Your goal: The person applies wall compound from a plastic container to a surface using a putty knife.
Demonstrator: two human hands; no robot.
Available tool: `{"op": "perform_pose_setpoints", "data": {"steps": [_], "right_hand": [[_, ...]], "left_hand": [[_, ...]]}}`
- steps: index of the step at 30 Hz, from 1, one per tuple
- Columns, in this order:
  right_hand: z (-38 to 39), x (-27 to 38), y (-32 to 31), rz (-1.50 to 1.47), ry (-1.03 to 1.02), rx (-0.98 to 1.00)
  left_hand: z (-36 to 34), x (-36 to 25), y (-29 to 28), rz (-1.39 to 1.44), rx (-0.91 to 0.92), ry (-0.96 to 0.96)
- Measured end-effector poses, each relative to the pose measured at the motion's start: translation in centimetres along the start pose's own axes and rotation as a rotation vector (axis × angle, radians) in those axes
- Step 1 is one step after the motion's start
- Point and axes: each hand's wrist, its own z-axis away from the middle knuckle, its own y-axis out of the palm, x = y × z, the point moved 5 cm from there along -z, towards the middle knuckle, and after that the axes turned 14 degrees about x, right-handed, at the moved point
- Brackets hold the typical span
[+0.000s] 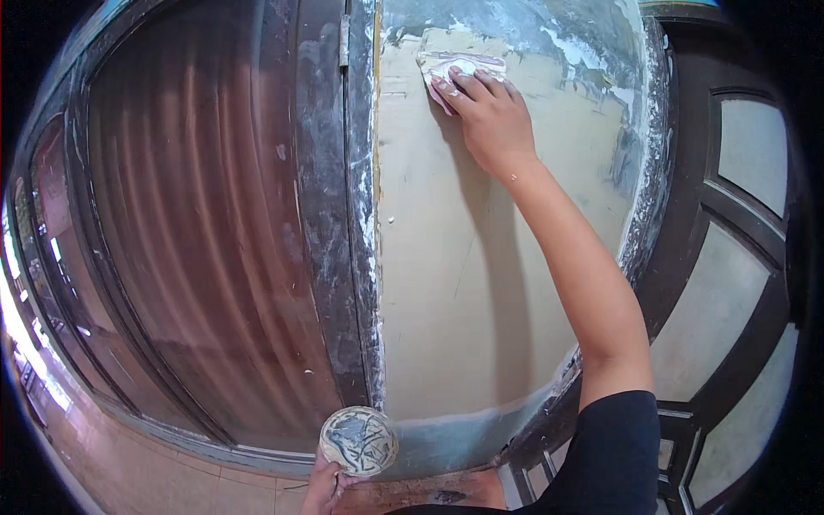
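My right hand [493, 112] is raised to the upper part of a wall panel [438, 275]. Its fingers press a flat, putty-smeared spreader [436, 70] against the surface, with the wide edge uppermost. Cream putty coats most of the panel, while patchy blue-grey wall [532, 30] shows above the spreader. Pale putty dabs my fingertips. Low down, my left hand [324, 487] grips a round tub [359, 441] by its near side. Cream putty with dark streaks and a grey patch shows in the tub's round top.
Left of the panel stands a dark frame post [330, 215] with a hinge, beside a window [197, 223] with brownish curtains behind it. A dark panelled door [730, 206] with pale insets is on the right. Tiled floor [180, 476] runs along the lower left.
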Motion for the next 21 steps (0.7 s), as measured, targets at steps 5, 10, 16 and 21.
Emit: {"op": "perform_pose_setpoints", "data": {"steps": [5, 10, 16, 21], "right_hand": [[2.0, -0.6, -1.0, -0.187, -0.048, 0.073], [1.7, -2.7, -2.7, -0.359, -0.052, 0.047], [-4.9, -3.5, -3.5, -0.304, 0.173, 0.145], [-0.1, 2.0, 0.4, -0.125, 0.125, 0.033]], "left_hand": [[-0.3, -1.2, 0.1, 0.011, 0.075, 0.001], [0.7, -0.9, -1.9, -0.029, 0.001, -0.034], [0.7, -0.5, -3.6, -0.047, 0.056, -0.032], [1.5, -0.4, -4.0, -0.056, -0.029, -0.041]]}}
